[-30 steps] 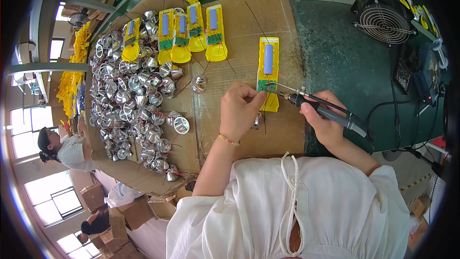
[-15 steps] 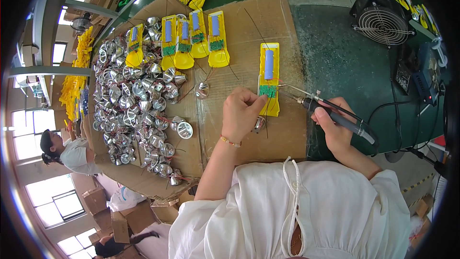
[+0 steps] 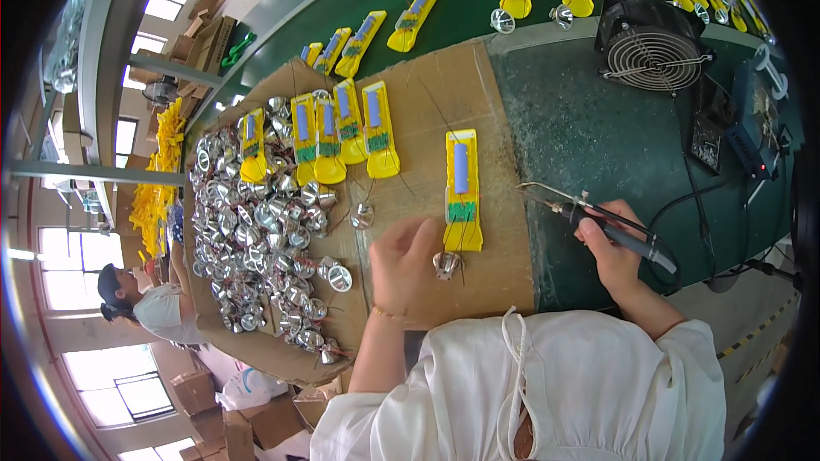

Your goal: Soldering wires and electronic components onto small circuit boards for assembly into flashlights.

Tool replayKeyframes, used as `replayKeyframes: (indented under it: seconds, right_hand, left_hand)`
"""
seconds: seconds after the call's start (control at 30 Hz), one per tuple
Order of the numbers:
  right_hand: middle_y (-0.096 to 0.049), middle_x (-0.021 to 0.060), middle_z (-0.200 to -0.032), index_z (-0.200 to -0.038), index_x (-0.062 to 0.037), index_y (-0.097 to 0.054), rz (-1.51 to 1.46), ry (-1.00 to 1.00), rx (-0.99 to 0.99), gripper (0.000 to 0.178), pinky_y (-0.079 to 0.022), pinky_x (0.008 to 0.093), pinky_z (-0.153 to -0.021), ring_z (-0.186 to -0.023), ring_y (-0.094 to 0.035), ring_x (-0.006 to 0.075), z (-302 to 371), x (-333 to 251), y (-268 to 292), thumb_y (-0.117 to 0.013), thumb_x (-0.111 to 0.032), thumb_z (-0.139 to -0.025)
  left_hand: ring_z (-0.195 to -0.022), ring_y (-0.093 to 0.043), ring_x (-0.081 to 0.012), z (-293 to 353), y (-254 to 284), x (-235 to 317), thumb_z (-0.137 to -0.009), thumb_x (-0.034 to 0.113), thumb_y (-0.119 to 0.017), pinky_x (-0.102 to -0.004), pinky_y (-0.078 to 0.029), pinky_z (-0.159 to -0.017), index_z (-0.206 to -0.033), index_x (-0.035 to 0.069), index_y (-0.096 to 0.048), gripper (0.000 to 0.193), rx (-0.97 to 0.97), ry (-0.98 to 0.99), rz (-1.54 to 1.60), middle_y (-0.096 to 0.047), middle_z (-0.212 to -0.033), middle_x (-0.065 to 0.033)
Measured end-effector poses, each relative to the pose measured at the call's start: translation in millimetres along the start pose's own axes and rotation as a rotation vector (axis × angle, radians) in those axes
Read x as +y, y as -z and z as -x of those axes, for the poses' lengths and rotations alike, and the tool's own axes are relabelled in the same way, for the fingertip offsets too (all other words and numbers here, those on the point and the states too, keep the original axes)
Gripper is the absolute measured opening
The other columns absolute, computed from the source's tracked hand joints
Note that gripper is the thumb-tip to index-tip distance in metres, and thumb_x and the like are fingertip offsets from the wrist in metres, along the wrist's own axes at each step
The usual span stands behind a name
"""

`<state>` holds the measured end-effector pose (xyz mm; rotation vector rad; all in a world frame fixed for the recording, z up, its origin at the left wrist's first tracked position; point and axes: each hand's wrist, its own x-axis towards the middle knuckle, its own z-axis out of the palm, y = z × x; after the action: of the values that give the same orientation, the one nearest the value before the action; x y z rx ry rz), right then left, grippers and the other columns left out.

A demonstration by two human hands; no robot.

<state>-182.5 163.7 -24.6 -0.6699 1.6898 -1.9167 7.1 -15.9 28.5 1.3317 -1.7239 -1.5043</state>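
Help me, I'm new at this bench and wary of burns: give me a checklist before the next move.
1. Soldering iron held by its handle in the right hand: ok.
2. Iron apart from the left hand: ok.
3. Left hand empty: cannot tell, inner side hidden.
4. Battery lying in the yellow case: ok.
5. Circuit board properly soldered: cannot tell, too small.
6. Iron cool: cannot tell.

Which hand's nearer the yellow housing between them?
Left hand: just left of the yellow housing. Right hand: farther right, over the green bench, holding a soldering iron.
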Motion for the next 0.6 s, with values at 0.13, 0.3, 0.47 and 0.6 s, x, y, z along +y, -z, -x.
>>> replayKeyframes:
  seconds: [0.13, 0.3, 0.47, 0.6]
  right_hand:
    - [-0.062, 0.0068, -0.071, -0.088, 0.0008, -0.055, 0.046, -0.008, 0.046, 0.015, -0.045, 0.0203, -0.056, -0.062, -0.057, 0.0077, -7, -1, 10, -0.065, -0.007, -0.08]
    - [-0.062, 0.0057, -0.071, -0.086, -0.0003, -0.055, 0.054, -0.095, 0.06, 0.014, -0.045, 0.0211, -0.056, -0.062, -0.056, 0.0073, -17, 4, 9, -0.066, -0.005, -0.079]
    - [-0.061, 0.004, -0.068, -0.084, -0.0015, -0.057, 0.138, -0.089, 0.045, 0.015, -0.045, 0.0219, -0.054, -0.059, -0.056, 0.007, -18, 4, 10, -0.069, -0.007, -0.077]
    - [-0.061, 0.005, -0.067, -0.084, -0.0021, -0.059, 0.304, 0.032, 0.018, 0.019, -0.045, 0.0235, -0.052, -0.057, -0.056, 0.0086, -22, -1, 9, -0.072, -0.011, -0.073]
  left_hand:
    - [-0.054, -0.057, -0.0086, -20, 3, -22, -0.079, 0.013, -0.063, -0.0249, -0.046, -0.052, -0.082, -0.001, -0.065, 0.014, -0.258, -0.116, -0.5, -0.063, -0.062, -0.0062]
    - [-0.052, -0.059, -0.0137, -118, -40, 36, -0.075, 0.015, -0.061, -0.0274, -0.046, -0.051, -0.077, 0.0, -0.064, 0.016, -0.326, -0.317, -0.63, -0.062, -0.059, -0.0094]
    - [-0.061, -0.061, -0.0198, -261, -101, 74, -0.075, 0.024, -0.064, -0.0309, -0.047, -0.057, -0.076, 0.005, -0.068, 0.019, -0.11, -0.568, -0.775, -0.065, -0.067, -0.0096]
    - [-0.1, -0.052, -0.0304, -334, -113, 97, -0.073, 0.034, -0.069, -0.0382, -0.043, -0.085, -0.091, 0.014, -0.069, 0.027, 0.257, -0.967, -0.879, -0.059, -0.104, -0.0109]
